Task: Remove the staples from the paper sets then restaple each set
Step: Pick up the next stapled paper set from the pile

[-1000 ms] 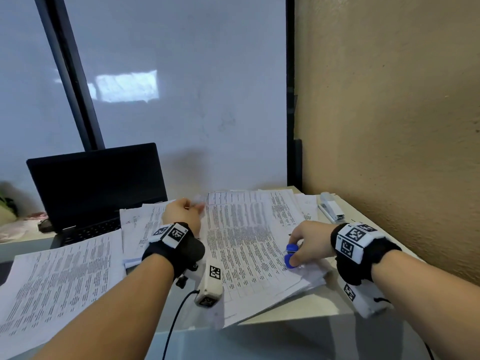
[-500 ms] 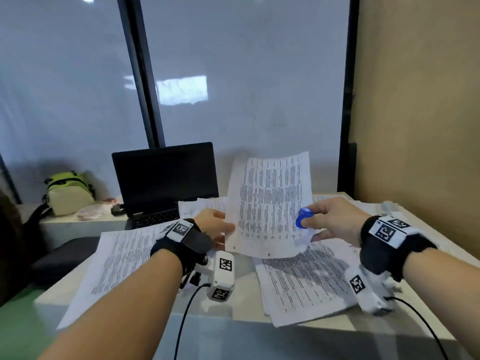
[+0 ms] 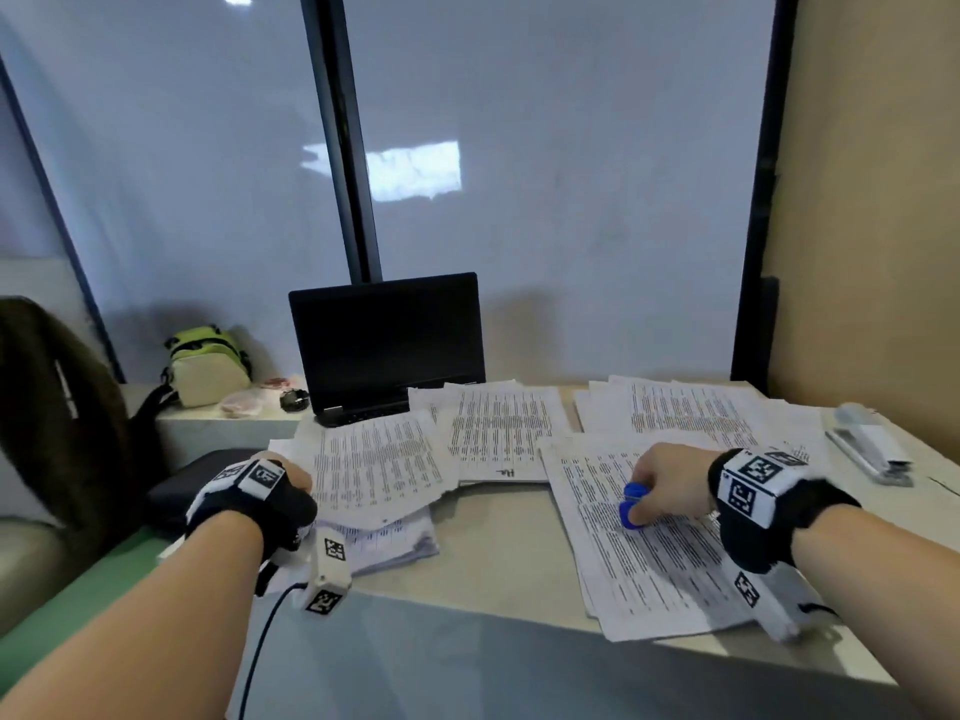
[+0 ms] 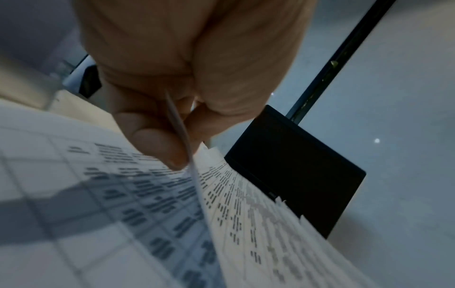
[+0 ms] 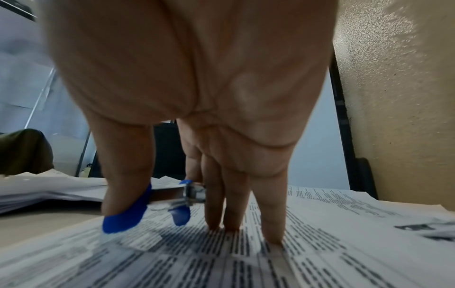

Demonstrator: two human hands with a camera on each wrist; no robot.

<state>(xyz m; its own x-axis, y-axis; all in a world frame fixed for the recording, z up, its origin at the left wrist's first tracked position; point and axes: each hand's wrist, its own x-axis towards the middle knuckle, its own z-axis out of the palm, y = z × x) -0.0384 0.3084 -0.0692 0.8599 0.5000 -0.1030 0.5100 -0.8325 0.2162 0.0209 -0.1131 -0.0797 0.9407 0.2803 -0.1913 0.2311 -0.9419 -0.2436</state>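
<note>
Printed sheets were handled on the beige desk (image 3: 498,553).
A printed white paper sheet (image 3: 374,459) was pinched by the left hand (image 4: 172,109), clearest from its wrist; the blue-handled metal staple remover (image 5: 172,202) was gripped by the right hand (image 5: 197,97), other fingertips (image 5: 270,230) pressed on the right paper set (image 3: 649,553).

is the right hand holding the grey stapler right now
No, the right hand holds the blue staple remover over a paper set, while the stapler lies untouched near the wall.

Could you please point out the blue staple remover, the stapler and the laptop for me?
blue staple remover (image 3: 632,506): head view, on its blue handle.
stapler (image 3: 868,449): head view, on its top.
laptop (image 3: 387,337): head view, on the dark screen.
</note>
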